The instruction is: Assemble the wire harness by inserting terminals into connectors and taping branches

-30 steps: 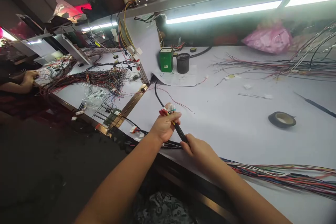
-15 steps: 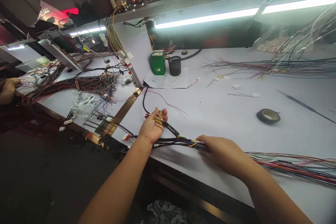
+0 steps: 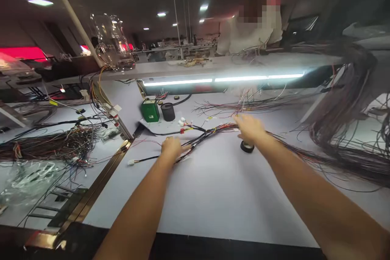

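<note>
I count two hands, my left hand [image 3: 171, 148] and right hand [image 3: 250, 128], one wire harness [image 3: 207, 133] between them, one tape roll [image 3: 247, 146], one green box [image 3: 150, 111], one black cup [image 3: 167, 111] mid-frame

A wiring assembly workshop: wire bundles [image 3: 57, 144] strewn across white benches [image 3: 219, 187] under strip lights [image 3: 222, 79].

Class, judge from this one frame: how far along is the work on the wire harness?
Done: the wire harness lies stretched across the white table, white connectors at its near end. In hand: the left hand presses that end; the right hand, blurred, rests on the bundle above the black tape roll. Left: the coloured wires beyond show no wrapping.
</note>
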Demonstrator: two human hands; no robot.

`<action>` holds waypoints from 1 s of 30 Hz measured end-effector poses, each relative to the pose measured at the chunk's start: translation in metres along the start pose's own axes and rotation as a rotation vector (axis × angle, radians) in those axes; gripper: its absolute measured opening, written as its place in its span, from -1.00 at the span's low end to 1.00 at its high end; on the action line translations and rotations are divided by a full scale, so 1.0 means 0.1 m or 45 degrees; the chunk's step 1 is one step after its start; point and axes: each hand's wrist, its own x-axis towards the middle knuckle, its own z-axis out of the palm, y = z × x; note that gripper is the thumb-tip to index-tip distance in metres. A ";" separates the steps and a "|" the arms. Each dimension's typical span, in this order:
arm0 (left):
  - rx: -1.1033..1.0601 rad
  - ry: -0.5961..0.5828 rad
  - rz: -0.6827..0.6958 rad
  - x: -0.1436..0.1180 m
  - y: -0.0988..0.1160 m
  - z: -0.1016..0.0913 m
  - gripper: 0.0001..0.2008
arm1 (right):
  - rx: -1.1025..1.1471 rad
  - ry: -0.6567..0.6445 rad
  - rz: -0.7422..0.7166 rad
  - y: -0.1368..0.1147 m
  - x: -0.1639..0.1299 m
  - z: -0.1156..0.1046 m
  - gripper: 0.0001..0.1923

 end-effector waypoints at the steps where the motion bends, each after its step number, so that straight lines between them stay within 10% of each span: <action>1: 0.096 0.004 0.064 -0.18 -0.12 0.12 -0.67 | 0.015 0.022 -0.032 -0.15 -0.19 0.11 -0.56; 8: 0.533 0.017 0.828 -1.00 -1.03 0.69 -0.69 | 0.507 -0.023 -0.426 -1.02 -1.28 0.95 -0.67; 30: 0.628 0.122 0.914 -0.94 -1.08 0.64 -0.72 | 0.734 -0.106 -0.342 -0.95 -1.24 0.90 -0.71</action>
